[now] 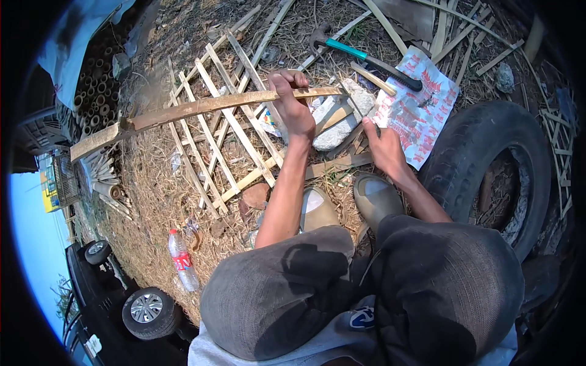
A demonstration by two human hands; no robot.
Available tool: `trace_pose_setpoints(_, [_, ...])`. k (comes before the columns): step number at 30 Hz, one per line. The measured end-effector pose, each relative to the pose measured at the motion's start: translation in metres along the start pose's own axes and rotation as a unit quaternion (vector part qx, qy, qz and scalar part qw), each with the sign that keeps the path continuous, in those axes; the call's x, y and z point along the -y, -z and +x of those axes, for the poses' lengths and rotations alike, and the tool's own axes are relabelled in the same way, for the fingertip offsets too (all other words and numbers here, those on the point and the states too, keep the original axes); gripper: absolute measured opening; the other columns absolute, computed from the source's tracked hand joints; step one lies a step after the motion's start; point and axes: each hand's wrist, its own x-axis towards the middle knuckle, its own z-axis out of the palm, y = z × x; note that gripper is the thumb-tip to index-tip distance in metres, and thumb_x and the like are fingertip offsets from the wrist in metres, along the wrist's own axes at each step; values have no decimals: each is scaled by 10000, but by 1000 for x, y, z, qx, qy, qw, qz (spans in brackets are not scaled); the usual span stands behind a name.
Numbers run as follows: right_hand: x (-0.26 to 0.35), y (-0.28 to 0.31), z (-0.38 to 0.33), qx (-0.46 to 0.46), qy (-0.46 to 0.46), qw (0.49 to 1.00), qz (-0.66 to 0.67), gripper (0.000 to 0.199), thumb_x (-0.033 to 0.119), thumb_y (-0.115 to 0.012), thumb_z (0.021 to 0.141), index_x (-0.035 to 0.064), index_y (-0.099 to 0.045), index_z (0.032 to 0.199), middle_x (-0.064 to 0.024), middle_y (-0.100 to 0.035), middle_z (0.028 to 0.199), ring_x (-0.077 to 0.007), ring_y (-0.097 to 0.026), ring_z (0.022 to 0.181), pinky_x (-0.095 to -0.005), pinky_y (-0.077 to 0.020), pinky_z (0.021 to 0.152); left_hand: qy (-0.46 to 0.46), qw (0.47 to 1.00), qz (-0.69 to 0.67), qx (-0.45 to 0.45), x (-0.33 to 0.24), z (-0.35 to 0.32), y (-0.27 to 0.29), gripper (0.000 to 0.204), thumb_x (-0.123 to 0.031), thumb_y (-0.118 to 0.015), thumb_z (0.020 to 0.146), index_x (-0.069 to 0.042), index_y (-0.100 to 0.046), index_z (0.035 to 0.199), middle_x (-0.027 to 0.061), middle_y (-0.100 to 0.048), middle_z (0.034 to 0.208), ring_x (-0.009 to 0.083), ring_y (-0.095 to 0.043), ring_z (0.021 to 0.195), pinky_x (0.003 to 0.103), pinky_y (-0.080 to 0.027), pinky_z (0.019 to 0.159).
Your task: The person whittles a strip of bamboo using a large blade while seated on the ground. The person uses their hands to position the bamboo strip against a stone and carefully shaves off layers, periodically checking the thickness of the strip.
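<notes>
Knees [366,287] sat nearest; beyond them, the left hand [294,104] clenched a long bamboo strip [201,110] near its right end, its length running leftward. Right hand [383,146] pinched a thin blade [354,104], just beside that end.

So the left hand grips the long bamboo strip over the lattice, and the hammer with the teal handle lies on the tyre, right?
Not quite. In the head view the hammer lies on the straw-covered ground above the printed paper, not on the tyre. The left hand does grip the bamboo strip over the lattice.
</notes>
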Motion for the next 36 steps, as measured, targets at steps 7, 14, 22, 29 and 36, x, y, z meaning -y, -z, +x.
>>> trace_pose_setpoints(7, [-12,-1,4,64,-50,997,-17,615,472,-474,1006,-125,-610,947,-333,-580,695,-452,-617,680,-500,-464,710,-125,984,16,-128,-69,14,28,908,-906,-218,823,-92,-453,1150,128,-588,1102,230,-564,1058,361,-464,858])
trace_pose_setpoints(14, [0,0,2,73,-73,993,-63,702,544,-470,977,-131,-660,954,-380,-625,795,-524,-649,858,-539,-501,802,-175,975,6,-139,-126,40,48,815,-955,-151,760,-157,-309,716,-10,-264,506,109,-222,439,263,-165,378])
trace_pose_setpoints(22, [24,-1,-9,57,2,998,22,696,533,-459,991,-112,-656,819,-330,-582,645,-511,-645,702,-530,-493,671,-202,962,11,-181,-123,41,40,735,-891,-93,832,-172,-164,699,-26,-152,467,98,-94,434,262,-64,397])
trace_pose_setpoints(29, [33,7,-6,82,-52,995,-11,764,574,-471,971,-91,-647,637,-260,-604,560,-458,-663,639,-518,-522,653,-198,951,46,-233,-130,29,31,760,-922,-86,799,-176,-152,670,-29,-138,463,107,-86,438,263,-67,406])
trace_pose_setpoints(36, [19,10,5,115,-113,985,-57,784,586,-464,974,-86,-651,616,-236,-595,532,-413,-678,618,-489,-532,656,-175,947,89,-256,-124,33,24,740,-895,-97,832,-179,-121,644,-35,-130,470,107,-87,446,273,-67,419])
